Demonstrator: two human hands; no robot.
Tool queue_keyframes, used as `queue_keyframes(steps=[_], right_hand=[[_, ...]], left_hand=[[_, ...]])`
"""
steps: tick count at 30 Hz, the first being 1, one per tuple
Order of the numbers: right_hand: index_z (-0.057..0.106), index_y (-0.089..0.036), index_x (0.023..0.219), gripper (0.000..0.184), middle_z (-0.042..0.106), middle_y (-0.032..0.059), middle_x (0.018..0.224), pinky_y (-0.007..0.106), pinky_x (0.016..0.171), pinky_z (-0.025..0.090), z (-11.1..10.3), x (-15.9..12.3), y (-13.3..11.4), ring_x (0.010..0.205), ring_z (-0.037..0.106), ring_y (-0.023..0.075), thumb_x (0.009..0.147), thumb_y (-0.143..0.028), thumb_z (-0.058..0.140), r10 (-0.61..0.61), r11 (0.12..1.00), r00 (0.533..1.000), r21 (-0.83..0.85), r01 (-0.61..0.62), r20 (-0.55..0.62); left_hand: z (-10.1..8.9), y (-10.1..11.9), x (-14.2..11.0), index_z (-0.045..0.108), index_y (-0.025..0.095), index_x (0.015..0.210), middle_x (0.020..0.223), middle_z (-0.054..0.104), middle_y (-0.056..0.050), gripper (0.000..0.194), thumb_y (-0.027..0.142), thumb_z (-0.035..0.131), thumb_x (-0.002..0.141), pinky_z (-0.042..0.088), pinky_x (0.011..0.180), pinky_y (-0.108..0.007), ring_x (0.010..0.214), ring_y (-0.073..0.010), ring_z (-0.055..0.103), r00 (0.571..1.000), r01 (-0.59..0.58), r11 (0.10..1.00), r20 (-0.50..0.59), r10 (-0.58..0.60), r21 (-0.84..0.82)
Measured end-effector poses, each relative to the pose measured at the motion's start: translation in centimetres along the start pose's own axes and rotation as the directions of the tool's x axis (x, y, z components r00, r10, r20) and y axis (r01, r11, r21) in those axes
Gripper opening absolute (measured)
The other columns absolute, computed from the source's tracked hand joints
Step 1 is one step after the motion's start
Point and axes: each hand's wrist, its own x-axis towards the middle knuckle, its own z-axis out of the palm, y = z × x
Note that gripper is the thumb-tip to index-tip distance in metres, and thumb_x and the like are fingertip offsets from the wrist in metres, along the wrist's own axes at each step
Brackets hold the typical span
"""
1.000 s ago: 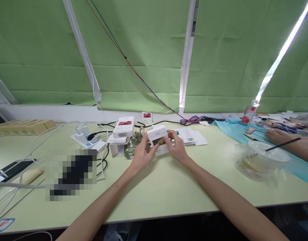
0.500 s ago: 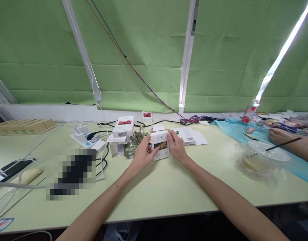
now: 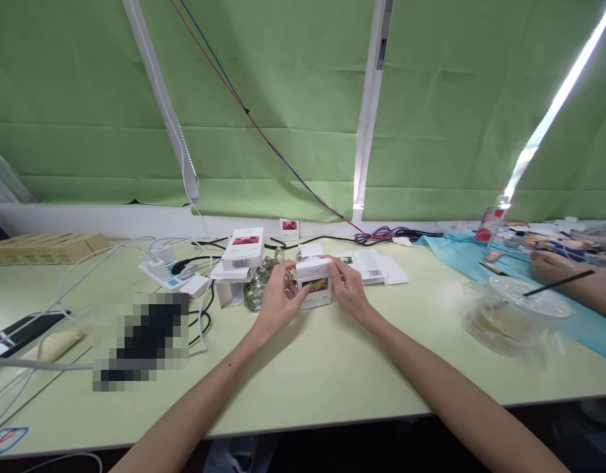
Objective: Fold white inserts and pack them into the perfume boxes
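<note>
A small white carton (image 3: 315,297) with a dark picture and yellow shapes on its front stands upright on the table between my hands. Its top looks closed. My left hand (image 3: 277,295) grips its left side, thumb across the front. On the other side my right hand (image 3: 346,286) holds the upper right edge, fingers at the top. Just left of the carton are clear glass bottles (image 3: 256,292), partly hidden by my left hand. Behind them a white box with a red picture (image 3: 242,248) lies on an opened white carton (image 3: 229,289). Flattened white cartons (image 3: 369,265) lie behind my right hand.
A power strip (image 3: 167,276) with tangled cables is at left, near a row of cardboard boxes (image 3: 46,248). To the right stands a lidded plastic cup (image 3: 505,322) with a black straw. Another person's hand (image 3: 554,268) rests over blue sheeting (image 3: 451,253).
The white carton now sits slightly higher and more upright in my hands. My left fingers have shifted a little around its left side. The surroundings look the same.
</note>
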Motion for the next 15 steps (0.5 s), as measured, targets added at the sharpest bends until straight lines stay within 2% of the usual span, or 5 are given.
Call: queue_keyframes(steps=[4,9,12,15], right_hand=[[0.067,-0.022,0.113,0.044,0.071,0.0068,0.099,0.027,0.062,0.049,-0.13,-0.03,-0.11,0.083,0.064,0.0198,0.102,-0.049,0.035,0.021,1.0,1.0,-0.015,-0.021,0.006],[0.065,-0.022,0.103,0.044,0.063,0.0026,0.076,0.027,0.061,0.045,-0.17,-0.02,-0.22,0.072,0.06,0.0183,0.103,-0.049,0.03,0.018,0.998,1.0,-0.063,-0.018,0.005],[0.062,-0.023,0.102,0.044,0.06,0.0015,0.073,0.026,0.058,0.044,-0.14,-0.05,-0.02,0.066,0.058,0.0173,0.104,-0.05,0.027,0.043,0.997,0.999,-0.058,-0.043,0.005],[0.059,-0.024,0.099,0.044,0.058,0.001,0.073,0.026,0.054,0.042,-0.14,-0.11,0.22,0.061,0.055,0.016,0.104,-0.051,0.025,0.064,0.997,0.998,-0.034,-0.064,0.001]], left_hand=[[-0.05,0.16,-0.11,0.049,0.022,0.116,0.12,0.054,-0.008,0.04,0.039,0.067,0.084,0.048,0.053,-0.022,0.064,-0.009,0.057,1.0,-0.012,1.0,-0.009,0.012,-0.023],[0.0,0.37,-0.2,0.054,0.023,0.111,0.114,0.054,-0.006,0.032,0.041,0.065,0.087,0.048,0.05,-0.021,0.064,-0.0086,0.057,1.0,0.007,0.997,-0.024,-0.009,-0.075],[-0.04,0.62,-0.16,0.055,0.021,0.103,0.111,0.055,-0.006,0.03,0.047,0.062,0.089,0.049,0.047,-0.021,0.063,-0.0087,0.057,0.999,0.024,0.986,-0.034,-0.03,-0.165],[-0.16,0.91,-0.07,0.057,0.019,0.095,0.106,0.056,-0.006,0.036,0.055,0.056,0.092,0.052,0.046,-0.022,0.061,-0.009,0.058,0.998,0.048,0.958,-0.024,-0.057,-0.283]])
